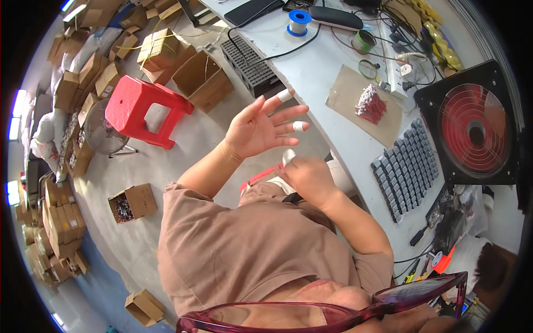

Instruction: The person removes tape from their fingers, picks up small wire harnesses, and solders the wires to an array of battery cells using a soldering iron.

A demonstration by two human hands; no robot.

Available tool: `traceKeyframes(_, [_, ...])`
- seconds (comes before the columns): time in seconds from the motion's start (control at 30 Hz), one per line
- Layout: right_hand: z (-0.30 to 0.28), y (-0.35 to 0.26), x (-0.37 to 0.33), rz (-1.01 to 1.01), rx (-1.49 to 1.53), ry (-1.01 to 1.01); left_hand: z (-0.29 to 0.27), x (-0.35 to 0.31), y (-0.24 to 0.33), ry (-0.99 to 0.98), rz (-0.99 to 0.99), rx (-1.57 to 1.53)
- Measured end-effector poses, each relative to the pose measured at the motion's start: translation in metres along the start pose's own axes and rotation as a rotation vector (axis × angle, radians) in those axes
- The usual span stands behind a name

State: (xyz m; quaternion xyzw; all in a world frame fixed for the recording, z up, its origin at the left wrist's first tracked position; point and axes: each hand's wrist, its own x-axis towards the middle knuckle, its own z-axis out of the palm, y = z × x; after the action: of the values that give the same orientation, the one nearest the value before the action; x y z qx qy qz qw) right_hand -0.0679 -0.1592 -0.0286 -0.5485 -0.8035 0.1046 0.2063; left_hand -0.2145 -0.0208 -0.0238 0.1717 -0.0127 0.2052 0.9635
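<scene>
My left hand [264, 129] is raised in front of my body, palm turned up and fingers spread, and holds nothing. White covers wrap two of its fingertips. Just below and to the right, my right hand [311, 176] is closed with its fingers curled in. A white piece [288, 156] shows at its tip, either a finger cover or something pinched; I cannot tell which. Both hands are apart from each other and off the table. On the table [347, 150] to the right stand rows of small grey parts [405, 169]. Beyond them, a bundle of red wires with white ends [371, 105] lies on a cardboard sheet [343, 100].
A black fan with a red grille [472, 133] stands at the table's right. A solder spool [298, 23] and cables lie at the back. Left on the floor are a red stool [136, 105], a floor fan [104, 127], an open carton [202, 83] and a small carton [141, 200].
</scene>
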Motion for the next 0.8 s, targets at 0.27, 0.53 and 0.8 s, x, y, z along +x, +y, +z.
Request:
traceKeyframes(0.27, [-0.049,0.012,0.001,0.653,0.965,0.267,0.002,0.0,-0.017,-0.008,0.566,2.107])
traceKeyframes(0.53, [-0.063,0.021,0.005,0.449,0.77,0.281,-0.009,0.003,-0.019,-0.203,0.754,2.506])
traceKeyframes(0.8, [-0.075,0.026,0.007,0.221,0.393,0.134,-0.001,0.004,-0.014,-0.357,0.685,2.531])
